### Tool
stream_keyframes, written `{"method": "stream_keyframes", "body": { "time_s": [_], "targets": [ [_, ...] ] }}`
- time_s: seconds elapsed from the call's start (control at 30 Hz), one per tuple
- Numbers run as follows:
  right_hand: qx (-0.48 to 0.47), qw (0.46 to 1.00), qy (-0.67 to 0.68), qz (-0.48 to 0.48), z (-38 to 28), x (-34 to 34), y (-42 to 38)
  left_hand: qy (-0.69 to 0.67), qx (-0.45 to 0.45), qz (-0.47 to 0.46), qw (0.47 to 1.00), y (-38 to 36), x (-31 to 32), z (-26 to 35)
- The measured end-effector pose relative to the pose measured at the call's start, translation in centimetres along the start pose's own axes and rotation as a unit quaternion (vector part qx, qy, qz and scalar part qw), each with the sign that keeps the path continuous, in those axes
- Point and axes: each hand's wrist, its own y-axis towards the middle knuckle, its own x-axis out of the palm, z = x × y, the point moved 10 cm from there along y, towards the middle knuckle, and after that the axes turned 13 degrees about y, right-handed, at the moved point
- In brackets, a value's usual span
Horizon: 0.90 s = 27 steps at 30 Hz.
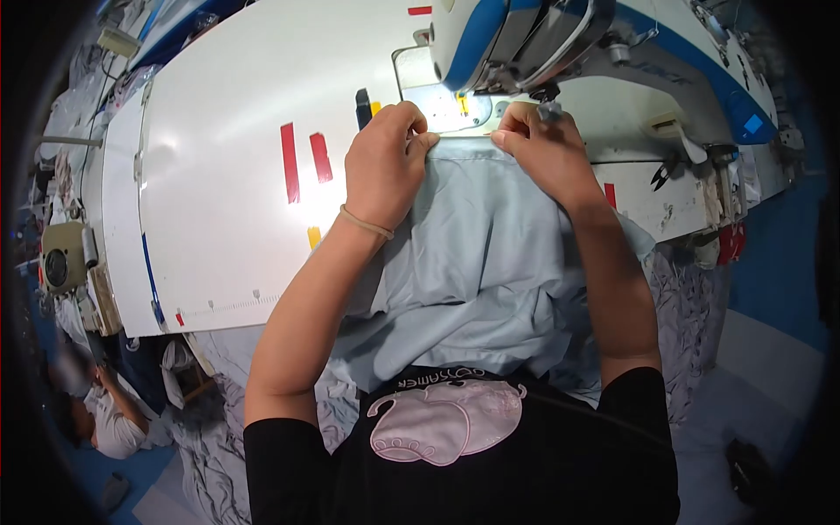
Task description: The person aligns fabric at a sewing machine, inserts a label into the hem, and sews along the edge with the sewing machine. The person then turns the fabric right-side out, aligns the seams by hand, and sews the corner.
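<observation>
A pale blue-grey cloth (477, 223) hangs from both hands and drapes over the table edge into the lap. My left hand (385, 162) pinches the left end of its folded top edge. At the right end of that edge, my right hand (544, 153) is closed on it with thumb and fingers. Between the hands the edge is stretched straight, just in front of the lit needle area of a blue-and-white sewing machine (512, 44). The yellow-marked presser area (464, 105) lies just beyond the cloth, apart from it.
Red tape strips (290, 163) mark the white table (219, 201), left of the hands. A black block (363, 108) stands near my left hand. Black thread snips (665, 171) lie at the right. More crumpled cloth (219, 437) hangs below. Another person (114, 420) sits at lower left.
</observation>
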Motion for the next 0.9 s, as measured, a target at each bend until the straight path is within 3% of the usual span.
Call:
{"method": "stream_keyframes", "body": {
  "time_s": [0.07, 0.13, 0.2, 0.27, 0.3, 0.4, 0.43, 0.47, 0.53, 0.73, 0.8, 0.9],
  "targets": [
    [-0.002, 0.999, 0.052, -0.004, 2.2, -0.4, 1.6, -0.005, 0.002, 0.0, 1.0, 1.1, 0.4, 0.2],
    [-0.15, 0.988, -0.017, 0.032, 2.3, -0.8, 2.7, -0.009, 0.001, 0.0, 1.0, 1.9, 0.8, 0.3],
    [-0.165, 0.985, 0.026, 0.043, 4.6, -0.9, 3.5, -0.009, -0.006, 0.002, 1.0, 2.5, 1.0, 0.1],
    [-0.21, 0.975, 0.065, -0.023, 7.5, 0.2, 4.3, -0.005, -0.007, 0.006, 1.0, 2.8, 1.0, 0.1],
    [-0.146, 0.976, 0.145, -0.068, 9.0, 0.7, 4.4, -0.001, -0.01, 0.009, 1.0, 2.9, 0.9, 0.1],
    [-0.078, 0.96, 0.26, -0.068, 11.4, 0.7, 4.6, -0.003, -0.018, 0.015, 1.0, 3.2, 0.9, 0.1],
    [-0.243, 0.921, 0.303, 0.017, 7.0, -0.9, 3.8, -0.003, -0.017, 0.014, 1.0, 3.2, 1.0, 0.1],
    [-0.243, 0.921, 0.303, 0.018, 6.0, -1.7, 3.6, 0.001, -0.017, 0.016, 1.0, 3.4, 1.0, 0.1],
    [-0.383, 0.92, 0.078, 0.031, 1.5, -2.5, 1.5, 0.006, -0.015, 0.02, 1.0, 3.6, 1.0, 0.1],
    [-0.31, 0.942, 0.125, 0.038, 1.2, -2.7, 2.6, 0.025, -0.02, 0.005, 0.999, 3.8, 1.0, 0.3],
    [-0.27, 0.956, 0.104, 0.051, 2.1, -2.6, 2.9, 0.12, 0.159, 0.134, 0.971, 3.2, -1.3, 4.2],
    [-0.297, 0.932, 0.195, 0.074, 4.2, -2.7, 3.2, 0.1, 0.215, 0.041, 0.97, 2.2, -0.4, 5.2]
  ]
}}
